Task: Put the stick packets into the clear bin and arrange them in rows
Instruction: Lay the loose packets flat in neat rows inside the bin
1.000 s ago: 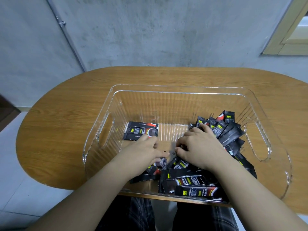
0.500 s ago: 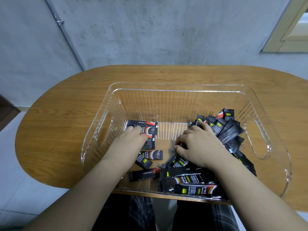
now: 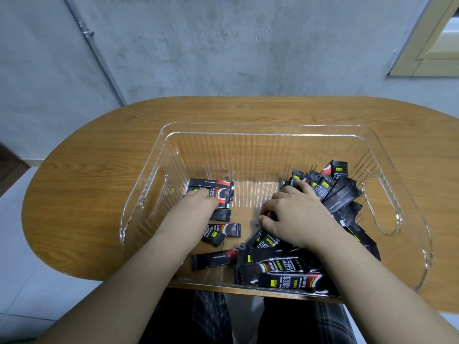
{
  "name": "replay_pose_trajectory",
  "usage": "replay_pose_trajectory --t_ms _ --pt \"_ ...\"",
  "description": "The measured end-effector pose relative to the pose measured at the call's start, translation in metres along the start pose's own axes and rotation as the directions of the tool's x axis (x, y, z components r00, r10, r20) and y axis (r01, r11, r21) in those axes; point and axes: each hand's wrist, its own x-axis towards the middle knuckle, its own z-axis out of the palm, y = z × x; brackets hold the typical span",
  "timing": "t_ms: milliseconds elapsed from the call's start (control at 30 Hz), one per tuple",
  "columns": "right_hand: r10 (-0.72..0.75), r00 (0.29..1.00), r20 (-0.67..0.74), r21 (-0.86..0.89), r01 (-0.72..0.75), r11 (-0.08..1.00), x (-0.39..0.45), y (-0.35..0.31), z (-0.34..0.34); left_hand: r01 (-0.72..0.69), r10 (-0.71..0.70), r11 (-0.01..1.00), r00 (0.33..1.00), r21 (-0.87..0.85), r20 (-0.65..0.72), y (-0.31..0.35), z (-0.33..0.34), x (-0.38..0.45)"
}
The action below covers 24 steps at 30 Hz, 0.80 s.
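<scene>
Bin: I see the clear bin (image 3: 273, 135) on the wooden table (image 3: 94, 175), with every packet I can find already inside it.
Row: the neat packets (image 3: 211, 188) sit at the far left of the bin floor, lying side by side with their long axes running left to right.
Left hand: my left hand (image 3: 196, 207) rests flat on that row, fingers stretched forward and pressing down; I see nothing held in it.
Right hand: my right hand (image 3: 295, 214) lies on the loose pile (image 3: 330, 192) that fills the right side, fingers bent down into the packets. I cannot tell whether they pinch one or only rake.
Strays: a few single packets (image 3: 223, 232) lie between the two hands, just toward me from the row and nearer the left hand, roughly left to right or slightly skewed.
Key relation: the pile lies to the right of the row, and its packets point every which way, many tilted up against the right wall.
Judgement: I think the next packet must travel leftward and be turned parallel to the row before it goes down.
</scene>
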Motion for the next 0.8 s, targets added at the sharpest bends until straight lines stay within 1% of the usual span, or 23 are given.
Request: replay_pose_trajectory --t_ms 67,100,167,200,233,267,333,400,467,600,733,800 --pt "0.0 1.0 -0.001 0.002 0.0 1.0 0.0 0.0 0.0 0.046 -0.047 0.998 0.999 -0.031 -0.011 0.002 -0.003 -0.001" --pt "-0.001 1.0 -0.003 0.0 0.001 1.0 0.0 0.0 0.0 0.036 -0.036 0.999 0.999 -0.02 -0.035 0.003 -0.004 0.0" --pt "-0.002 1.0 -0.005 -0.007 0.002 1.0 0.0 0.0 0.001 -0.029 0.029 1.0 0.994 0.001 -0.103 0.007 -0.004 0.004" --pt "-0.001 1.0 -0.003 -0.008 0.001 1.0 0.0 0.0 0.001 -0.071 0.07 0.997 0.991 -0.002 -0.113 0.01 -0.004 0.007" --pt "0.0 1.0 -0.001 -0.007 0.0 1.0 0.0 -0.001 0.0 -0.121 0.121 0.993 0.989 -0.004 -0.085 0.013 -0.004 0.01" --pt "0.001 1.0 -0.001 -0.007 -0.001 1.0 -0.001 -0.001 0.0 -0.173 0.173 0.985 0.985 -0.005 -0.026 0.017 -0.004 0.014" --pt "0.001 1.0 -0.006 -0.01 -0.001 1.0 -0.001 0.0 0.0 -0.244 0.239 0.97 0.961 0.022 0.136 0.023 -0.003 0.02" --pt "-0.002 1.0 -0.007 -0.006 0.002 1.0 -0.001 -0.001 0.0 -0.251 0.23 0.966 0.943 0.06 0.239 0.023 -0.001 0.024" --pt "-0.002 1.0 -0.009 0.003 0.002 1.0 0.0 -0.001 0.0 -0.229 0.198 0.97 0.941 0.083 0.275 0.021 0.0 0.025" --pt "-0.003 1.0 -0.021 -0.002 0.003 1.0 0.0 -0.001 0.001 -0.192 0.157 0.975 0.952 0.114 0.264 0.017 -0.001 0.022" --pt "-0.002 1.0 -0.013 -0.003 0.002 1.0 0.0 -0.001 0.001 -0.178 0.155 0.981 0.961 0.083 0.23 0.016 -0.004 0.019" --pt "-0.002 1.0 -0.01 0.0 0.002 1.0 0.0 -0.001 0.0 -0.159 0.137 0.984 0.962 0.078 0.235 0.016 -0.006 0.019"
